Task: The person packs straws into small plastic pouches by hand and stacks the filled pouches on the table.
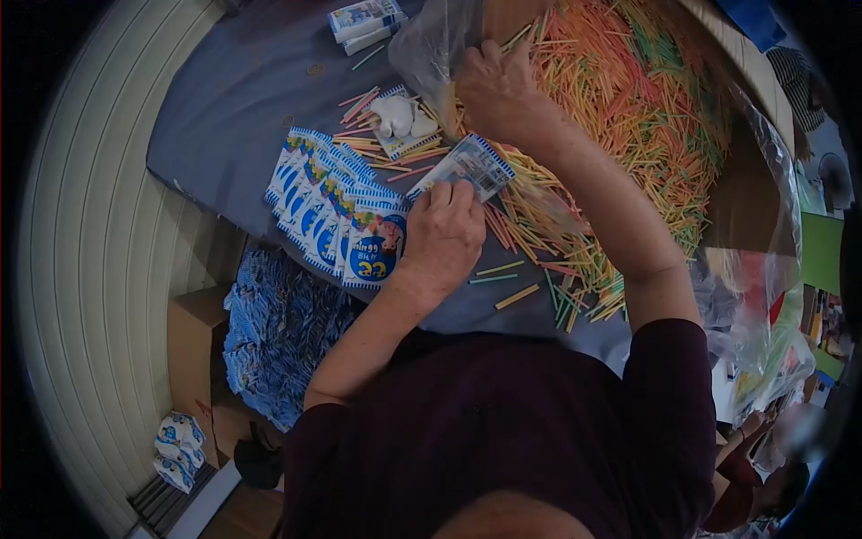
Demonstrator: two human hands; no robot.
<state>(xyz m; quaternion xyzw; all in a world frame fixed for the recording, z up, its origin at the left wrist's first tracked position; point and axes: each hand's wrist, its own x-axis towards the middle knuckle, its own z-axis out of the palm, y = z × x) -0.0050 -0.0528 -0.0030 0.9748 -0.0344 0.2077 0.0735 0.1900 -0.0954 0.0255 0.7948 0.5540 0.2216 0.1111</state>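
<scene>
My left hand (444, 229) is closed on a small blue-and-white printed packet (483, 169), its back side with a barcode facing up. Just left of that hand, several matching packets (373, 238) lie fanned in an overlapping row. At the near-left edge of a big heap of thin coloured sticks (620, 117), my right hand (505, 94) has its fingers curled down; the fingertips are hidden, so what they grip cannot be made out. Behind the left hand, a white lumpy object (402, 117) rests on another packet, with loose pink and yellow sticks (377, 146) around it.
Clear plastic film (435, 45) stands beside the right hand. More packets (366, 22) lie at the table's back. Loose sticks (516, 296) are scattered near the front edge. Below left, a cardboard box (193, 346) stands by a large mass of blue packets (278, 332). Another person (750, 481) is at lower right.
</scene>
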